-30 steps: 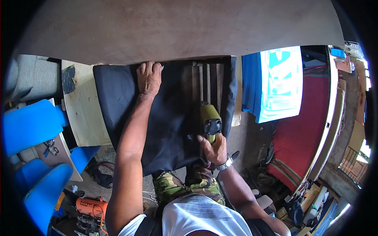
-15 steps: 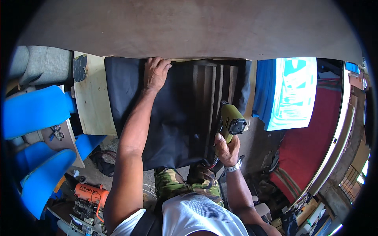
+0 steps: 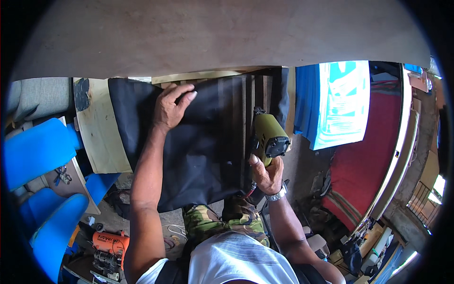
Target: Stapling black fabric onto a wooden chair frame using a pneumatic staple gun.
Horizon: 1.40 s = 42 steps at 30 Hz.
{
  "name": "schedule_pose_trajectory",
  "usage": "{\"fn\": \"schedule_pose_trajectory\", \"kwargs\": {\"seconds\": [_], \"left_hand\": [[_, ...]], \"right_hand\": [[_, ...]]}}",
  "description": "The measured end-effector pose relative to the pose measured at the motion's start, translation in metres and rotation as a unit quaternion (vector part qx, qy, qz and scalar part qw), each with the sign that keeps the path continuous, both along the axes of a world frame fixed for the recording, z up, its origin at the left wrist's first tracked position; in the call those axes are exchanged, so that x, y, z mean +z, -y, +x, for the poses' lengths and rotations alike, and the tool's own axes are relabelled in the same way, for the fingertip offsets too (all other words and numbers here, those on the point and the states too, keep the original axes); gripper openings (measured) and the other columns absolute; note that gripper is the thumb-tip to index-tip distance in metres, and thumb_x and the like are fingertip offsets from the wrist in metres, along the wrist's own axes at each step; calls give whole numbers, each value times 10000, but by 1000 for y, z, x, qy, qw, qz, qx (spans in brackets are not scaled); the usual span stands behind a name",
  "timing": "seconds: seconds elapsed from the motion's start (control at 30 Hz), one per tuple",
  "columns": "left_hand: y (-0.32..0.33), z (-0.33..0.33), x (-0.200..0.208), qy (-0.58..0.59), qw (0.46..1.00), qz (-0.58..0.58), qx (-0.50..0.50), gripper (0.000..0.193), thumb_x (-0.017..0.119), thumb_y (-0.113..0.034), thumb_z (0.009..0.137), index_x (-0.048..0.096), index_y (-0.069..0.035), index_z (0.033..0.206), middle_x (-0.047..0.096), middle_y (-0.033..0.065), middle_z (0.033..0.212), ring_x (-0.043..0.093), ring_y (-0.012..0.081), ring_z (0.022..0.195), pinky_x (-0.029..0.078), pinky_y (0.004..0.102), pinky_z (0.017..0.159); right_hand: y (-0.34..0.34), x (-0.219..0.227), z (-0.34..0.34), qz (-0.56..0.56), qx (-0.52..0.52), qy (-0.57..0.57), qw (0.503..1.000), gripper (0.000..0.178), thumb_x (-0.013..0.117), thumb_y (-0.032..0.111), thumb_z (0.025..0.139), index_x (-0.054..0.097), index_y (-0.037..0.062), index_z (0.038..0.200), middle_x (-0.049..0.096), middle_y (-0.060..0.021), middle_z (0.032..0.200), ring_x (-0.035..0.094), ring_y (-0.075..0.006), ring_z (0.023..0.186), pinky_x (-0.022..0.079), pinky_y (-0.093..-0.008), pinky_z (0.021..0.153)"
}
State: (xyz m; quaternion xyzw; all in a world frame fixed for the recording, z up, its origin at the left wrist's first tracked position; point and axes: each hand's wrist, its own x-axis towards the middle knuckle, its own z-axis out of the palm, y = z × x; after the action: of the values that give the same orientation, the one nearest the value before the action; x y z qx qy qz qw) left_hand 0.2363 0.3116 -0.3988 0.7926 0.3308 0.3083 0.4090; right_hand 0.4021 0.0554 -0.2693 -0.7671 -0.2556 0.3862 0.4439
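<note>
A sheet of black fabric [image 3: 198,142] hangs over a wooden frame with upright slats showing through it at the right. My left hand [image 3: 171,108] is at the fabric's far edge, fingers curled and thumb towards them, closed on the cloth; the edge dips there. In my right hand [image 3: 268,176] is an olive-green pneumatic staple gun [image 3: 270,135], gripped by its handle over the right part of the fabric. Its nose points away from me, and a red hose [image 3: 250,190] runs from the handle's base. Whether the trigger is pressed cannot be seen.
A large brown panel [image 3: 227,35] spans the far side. Pale plywood [image 3: 101,128] stands left of the fabric, blue foam [image 3: 331,106] right. Blue cushions [image 3: 40,151] and an orange compressor [image 3: 109,242] are at left, a red padded piece [image 3: 362,156] at right.
My left hand has drawn the fabric's far edge slightly back towards me and left, exposing pale wood behind it. The view has shifted; the staple gun stays in my right hand.
</note>
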Motion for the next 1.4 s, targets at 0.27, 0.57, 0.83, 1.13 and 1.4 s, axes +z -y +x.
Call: {"fn": "schedule_pose_trajectory", "kwargs": {"seconds": [0.27, 0.57, 0.83, 1.13, 1.4], "left_hand": [[43, -1, 16, -50, 993, -102, 24, 305, 712, -326, 876, 694, -107, 1088, 726, 120, 975, 711, 305, 864, 560, 384, 742], [-17, 26, 3, -209, 962, -138, 113, 328, 635, -403, 904, 718, -86, 917, 699, 149, 818, 675, 366, 783, 513, 434, 680], [-28, 41, -2, -296, 939, -136, 113, 260, 646, -359, 883, 726, -133, 983, 713, 147, 944, 676, 368, 914, 531, 468, 775], [-32, 49, -9, -318, 932, -138, 103, 218, 673, -308, 869, 730, -114, 950, 715, 142, 909, 685, 342, 896, 543, 456, 770], [-32, 52, -6, -300, 938, -145, 100, 233, 678, -324, 861, 738, -142, 993, 718, 140, 928, 683, 349, 902, 542, 455, 783]], "right_hand": [[-6, 3, -6, 13, -12, 36, 999, 267, 700, 276, 885, 632, 17, 889, 603, -13, 704, 557, -147, 638, 455, -294, 600], [-60, -9, 5, 4, -19, 23, 1000, 355, 666, 350, 900, 580, 16, 982, 632, -40, 720, 611, -135, 658, 488, -280, 616], [-94, -61, 25, 44, 14, -2, 999, 345, 612, 353, 967, 562, 15, 921, 614, -51, 720, 606, -141, 652, 502, -282, 633], [-100, -87, 40, 78, -41, -90, 992, 327, 636, 333, 955, 564, 17, 910, 589, -47, 707, 587, -130, 640, 520, -290, 617], [-107, -86, 50, 20, -10, -83, 996, 368, 635, 382, 955, 565, 33, 862, 601, -40, 694, 601, -139, 626, 502, -287, 600]]}}
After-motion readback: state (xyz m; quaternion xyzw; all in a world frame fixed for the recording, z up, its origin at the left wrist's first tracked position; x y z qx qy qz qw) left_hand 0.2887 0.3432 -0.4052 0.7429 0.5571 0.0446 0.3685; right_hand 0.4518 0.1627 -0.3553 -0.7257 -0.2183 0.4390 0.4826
